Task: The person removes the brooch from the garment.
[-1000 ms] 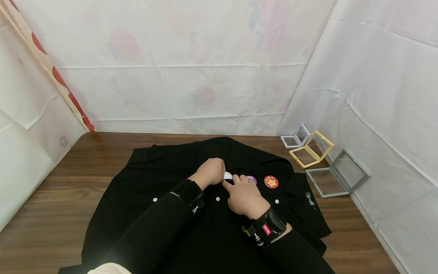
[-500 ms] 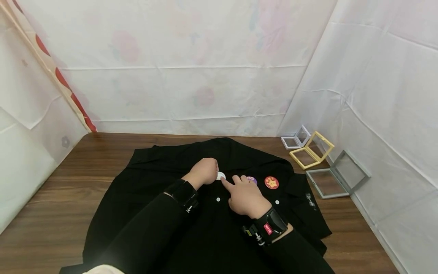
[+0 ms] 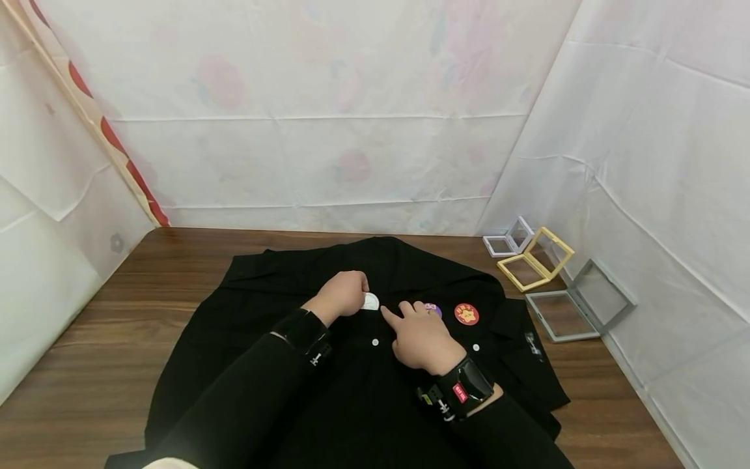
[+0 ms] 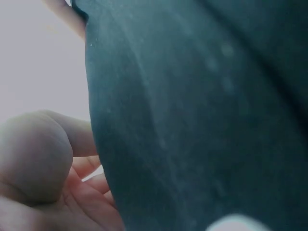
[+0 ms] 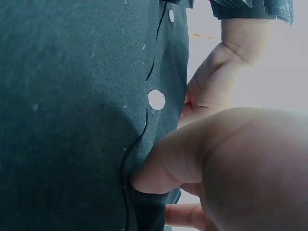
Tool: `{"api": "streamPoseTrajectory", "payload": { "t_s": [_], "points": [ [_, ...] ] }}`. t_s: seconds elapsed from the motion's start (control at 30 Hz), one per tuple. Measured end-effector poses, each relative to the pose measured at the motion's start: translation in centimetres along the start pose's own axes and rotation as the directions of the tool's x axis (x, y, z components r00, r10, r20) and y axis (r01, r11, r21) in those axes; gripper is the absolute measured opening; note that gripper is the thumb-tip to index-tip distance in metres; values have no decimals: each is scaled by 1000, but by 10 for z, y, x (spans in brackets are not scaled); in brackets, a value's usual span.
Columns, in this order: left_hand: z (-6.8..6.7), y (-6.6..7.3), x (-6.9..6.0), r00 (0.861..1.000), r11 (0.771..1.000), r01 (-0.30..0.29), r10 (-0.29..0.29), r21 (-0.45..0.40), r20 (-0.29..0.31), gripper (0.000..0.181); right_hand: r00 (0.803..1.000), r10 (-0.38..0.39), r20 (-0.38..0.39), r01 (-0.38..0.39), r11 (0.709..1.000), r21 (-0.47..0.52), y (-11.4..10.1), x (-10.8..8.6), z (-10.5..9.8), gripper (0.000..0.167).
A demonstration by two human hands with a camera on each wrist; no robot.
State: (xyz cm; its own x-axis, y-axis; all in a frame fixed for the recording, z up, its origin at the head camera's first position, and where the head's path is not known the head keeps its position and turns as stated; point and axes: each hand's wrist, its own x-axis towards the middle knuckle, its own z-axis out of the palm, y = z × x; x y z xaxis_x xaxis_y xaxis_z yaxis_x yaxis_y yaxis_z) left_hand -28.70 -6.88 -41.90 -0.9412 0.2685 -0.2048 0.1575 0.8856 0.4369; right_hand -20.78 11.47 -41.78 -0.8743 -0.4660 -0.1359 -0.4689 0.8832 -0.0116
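Observation:
A black buttoned shirt (image 3: 258, 365) lies spread on the wooden table. My left hand (image 3: 342, 293) pinches the edge of a small white round piece (image 3: 371, 301) over the shirt; its fingertips are partly hidden. Just right of it, my right hand (image 3: 422, 335) rests on the cloth with fingers spread, its thumb (image 5: 154, 175) against the shirt front in the right wrist view. Beyond those fingers a purple round sticker (image 3: 434, 309) shows in part. Farther right sits a red round sticker (image 3: 467, 314) with a yellow figure. The left wrist view shows mostly dark cloth.
White (image 3: 508, 238), yellow (image 3: 530, 264) and grey hinged frames (image 3: 568, 316) stand unfolded at the table's right side. White buttons (image 3: 375, 342) run along the shirt front. White curtains (image 3: 328, 163) enclose the back and sides of the wooden table (image 3: 88, 365).
My left hand has shifted left with the white round piece, away from my right fingertips. My right hand has stayed nearly in place.

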Motion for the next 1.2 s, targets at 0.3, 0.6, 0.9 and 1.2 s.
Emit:
{"api": "streamPoseTrajectory", "payload": {
  "t_s": [0.3,0.6,0.9,1.2],
  "points": [
    [-6,-8,-2,999,999,-35,35,15,-28,13,1000,-5,1,5,1000,2,-1,1,0,56],
    [-20,-24,-13,994,999,-43,42,-12,-98,7,1000,-5,-1,5,1000,12,1,7,9,57],
    [-15,-31,-60,975,972,-139,100,-192,-197,4,1000,-13,-3,13,1000,0,3,9,16,58],
    [-12,-18,-90,969,931,-164,90,-327,-231,3,1000,-2,-11,2,1000,-1,3,3,10,56]
  ]
}}
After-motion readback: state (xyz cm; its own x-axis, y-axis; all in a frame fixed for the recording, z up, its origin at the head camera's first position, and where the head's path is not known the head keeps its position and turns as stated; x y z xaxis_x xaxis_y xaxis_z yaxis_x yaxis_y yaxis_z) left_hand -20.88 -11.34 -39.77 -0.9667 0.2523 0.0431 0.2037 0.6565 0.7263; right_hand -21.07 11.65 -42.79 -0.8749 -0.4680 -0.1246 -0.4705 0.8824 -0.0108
